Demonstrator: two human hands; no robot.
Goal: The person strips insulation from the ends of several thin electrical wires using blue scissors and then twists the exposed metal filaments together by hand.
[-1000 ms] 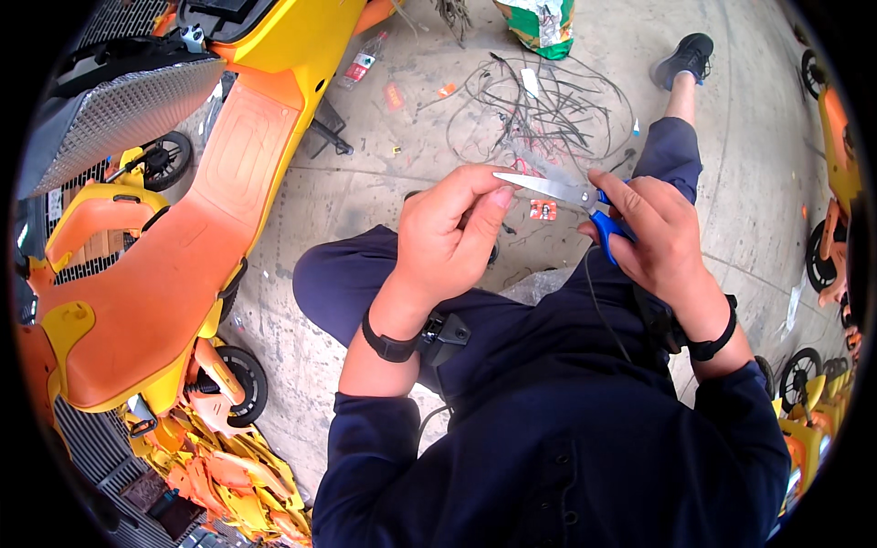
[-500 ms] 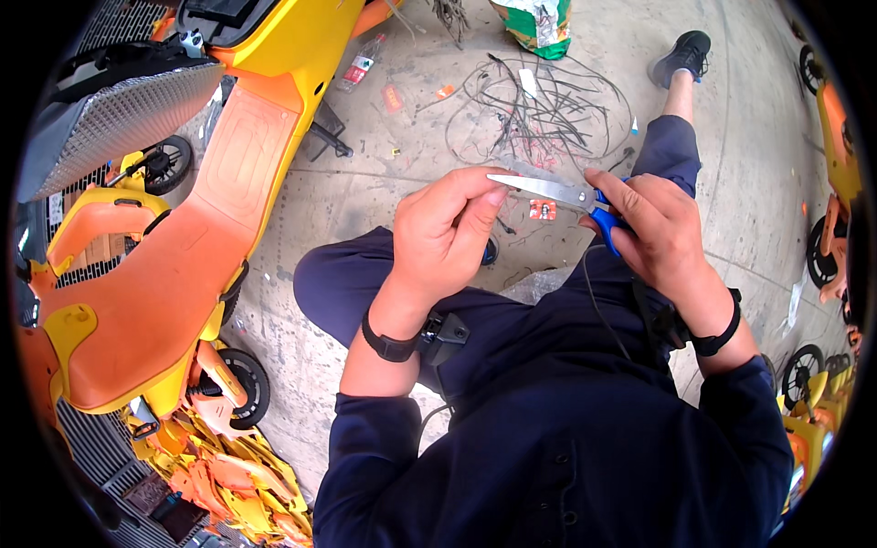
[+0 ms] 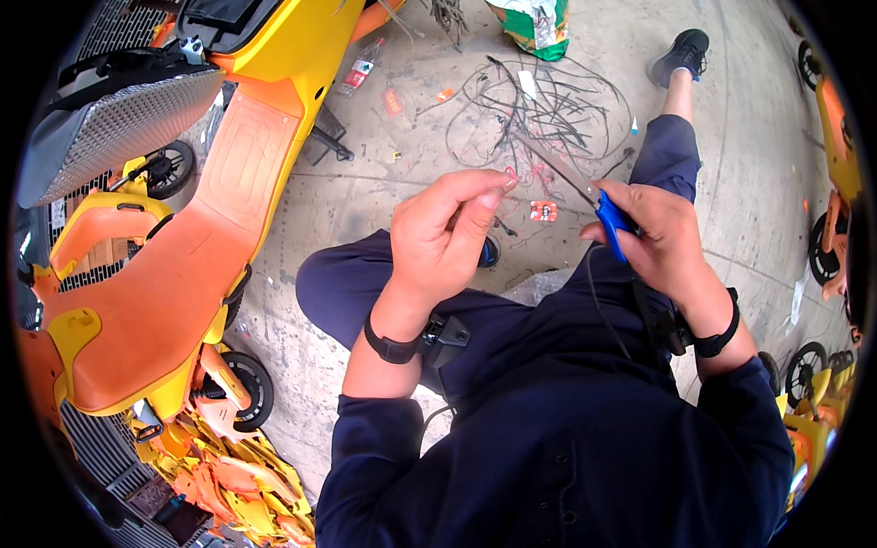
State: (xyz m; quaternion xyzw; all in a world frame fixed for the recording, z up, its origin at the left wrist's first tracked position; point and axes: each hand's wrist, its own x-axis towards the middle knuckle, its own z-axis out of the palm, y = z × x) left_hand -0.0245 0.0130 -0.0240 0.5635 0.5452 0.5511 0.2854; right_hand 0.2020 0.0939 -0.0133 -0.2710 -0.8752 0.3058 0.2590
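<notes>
Blue-handled scissors (image 3: 614,219) are in my right hand (image 3: 660,224), with the thumb and fingers closed about the handles. Their metal blades (image 3: 559,170) point up and to the left, over the floor, and look nearly edge-on. My left hand (image 3: 443,228) is closed in a pinch, thumb against index finger, a short way left of the blades and apart from them. Whatever sits between those fingertips is too small to make out. Beyond both hands, a loose tangle of thin black cables (image 3: 566,114) lies on the concrete floor.
A yellow and orange scooter body (image 3: 210,205) stands at my left, above a heap of yellow and orange plastic pieces (image 3: 242,484). A plastic bottle (image 3: 362,68), a green and white sack (image 3: 539,32) and a small orange packet (image 3: 544,211) lie ahead. More scooters (image 3: 827,237) line the right.
The scissors have turned in my right hand: their blades swung away from my left fingertips to point farther up. My left hand stays almost in place, still pinched.
</notes>
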